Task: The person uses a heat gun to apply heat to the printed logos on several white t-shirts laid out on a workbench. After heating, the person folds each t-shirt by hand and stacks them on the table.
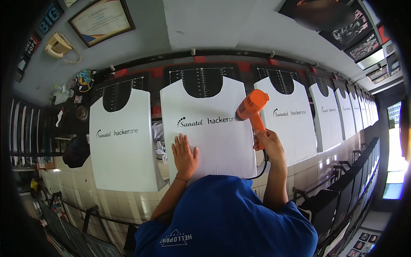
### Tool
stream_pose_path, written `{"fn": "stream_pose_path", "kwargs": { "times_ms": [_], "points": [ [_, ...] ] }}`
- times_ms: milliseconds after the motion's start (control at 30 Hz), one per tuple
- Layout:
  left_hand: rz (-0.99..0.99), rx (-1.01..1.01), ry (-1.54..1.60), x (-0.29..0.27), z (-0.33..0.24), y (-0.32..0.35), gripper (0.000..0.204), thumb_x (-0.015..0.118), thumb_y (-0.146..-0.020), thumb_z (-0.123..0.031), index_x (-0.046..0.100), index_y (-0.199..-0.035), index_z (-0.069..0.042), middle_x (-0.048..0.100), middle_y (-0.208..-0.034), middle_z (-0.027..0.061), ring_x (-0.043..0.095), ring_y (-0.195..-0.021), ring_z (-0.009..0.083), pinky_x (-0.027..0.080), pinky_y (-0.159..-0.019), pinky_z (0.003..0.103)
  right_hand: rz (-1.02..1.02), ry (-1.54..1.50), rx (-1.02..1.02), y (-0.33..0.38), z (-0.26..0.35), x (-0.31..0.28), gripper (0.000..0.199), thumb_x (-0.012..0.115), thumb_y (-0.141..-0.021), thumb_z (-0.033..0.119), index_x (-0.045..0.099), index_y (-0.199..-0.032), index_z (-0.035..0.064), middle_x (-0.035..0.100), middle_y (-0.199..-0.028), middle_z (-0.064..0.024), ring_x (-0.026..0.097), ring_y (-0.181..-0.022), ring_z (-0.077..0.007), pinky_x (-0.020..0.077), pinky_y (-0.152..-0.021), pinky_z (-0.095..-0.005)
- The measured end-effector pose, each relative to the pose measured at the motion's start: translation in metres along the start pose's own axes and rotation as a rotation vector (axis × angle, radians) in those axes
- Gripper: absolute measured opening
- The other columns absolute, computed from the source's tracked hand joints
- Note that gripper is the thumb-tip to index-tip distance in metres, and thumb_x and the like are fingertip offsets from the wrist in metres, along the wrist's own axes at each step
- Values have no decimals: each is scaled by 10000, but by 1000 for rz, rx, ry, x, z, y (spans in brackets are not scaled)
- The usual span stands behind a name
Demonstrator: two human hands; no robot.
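A white T-shirt front [214, 150] with dark printed lettering across its chest lies on a black board [202, 85] with white ruler marks. My left hand [185, 155] rests flat on the fabric, below the left part of the print, fingers stretched out. In my right hand [270, 144] is an orange hair dryer [255, 104], gripped by its handle. Its dark nozzle points left and covers the right end of the print. A black cord [262, 169] hangs from the handle.
Similar printed shirts lie at the left [120, 158] and right [289, 132], with several more receding right. A dark rail [171, 55] runs behind the boards. At the far left stand a jar [81, 112] and a plastic bag [63, 93]. Black racks [334, 195] stand at the lower right.
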State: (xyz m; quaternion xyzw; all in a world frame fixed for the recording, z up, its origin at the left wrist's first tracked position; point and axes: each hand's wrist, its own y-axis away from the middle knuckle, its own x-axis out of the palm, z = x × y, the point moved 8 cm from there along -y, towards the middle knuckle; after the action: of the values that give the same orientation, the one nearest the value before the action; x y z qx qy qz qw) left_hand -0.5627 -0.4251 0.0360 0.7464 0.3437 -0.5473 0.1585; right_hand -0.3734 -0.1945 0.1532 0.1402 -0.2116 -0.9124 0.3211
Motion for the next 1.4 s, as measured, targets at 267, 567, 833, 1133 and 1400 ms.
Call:
{"fn": "stream_pose_path", "kwargs": {
  "times_ms": [267, 567, 833, 1133, 1400],
  "points": [
    [-12, -21, -7, 3, 21, -12, 685, 527, -926, -343, 274, -1427, 49, 283, -1486, 241, 233, -1396, 399, 174, -1140, 513, -19, 6, 14, -3, -1, -5, 386, 633, -874, 312, 566, -961, -58, 570, -747, -61, 601, -587, -128, 491, -550, -251],
    [-264, -160, 22, -35, 105, -3, 624, 510, -942, -316, 310, -1419, 32, 290, -1475, 264, 232, -1383, 438, 174, -1131, 537, -10, 21, 16, -3, -3, -5, 394, 629, -870, 320, 576, -958, -61, 576, -750, -65, 601, -589, -128, 492, -561, -250],
    [-423, -716, -297, -97, 317, 107, 642, 402, -984, -403, 309, -1404, 74, 270, -1456, 325, 233, -1362, 484, 205, -1124, 540, 23, -8, 34, 1, -7, -13, 385, 630, -868, 308, 570, -948, -64, 575, -740, -61, 596, -575, -124, 491, -556, -251],
    [-349, -1189, -308, -110, 394, 180, 717, 301, -984, -478, 253, -1429, 82, 201, -1511, 264, 156, -1405, 440, 158, -1163, 487, -13, 47, 35, 5, 0, 0, 367, 631, -877, 300, 572, -948, -56, 571, -740, -61, 597, -583, -126, 486, -553, -251],
    [-376, -1201, -229, -112, 373, 171, 672, 303, -985, -449, 261, -1442, 42, 190, -1519, 251, 148, -1405, 444, 181, -1156, 496, 15, 51, 56, 1, 0, 3, 363, 628, -872, 292, 572, -959, -57, 571, -743, -63, 596, -584, -135, 484, -561, -251]
  ]
}}
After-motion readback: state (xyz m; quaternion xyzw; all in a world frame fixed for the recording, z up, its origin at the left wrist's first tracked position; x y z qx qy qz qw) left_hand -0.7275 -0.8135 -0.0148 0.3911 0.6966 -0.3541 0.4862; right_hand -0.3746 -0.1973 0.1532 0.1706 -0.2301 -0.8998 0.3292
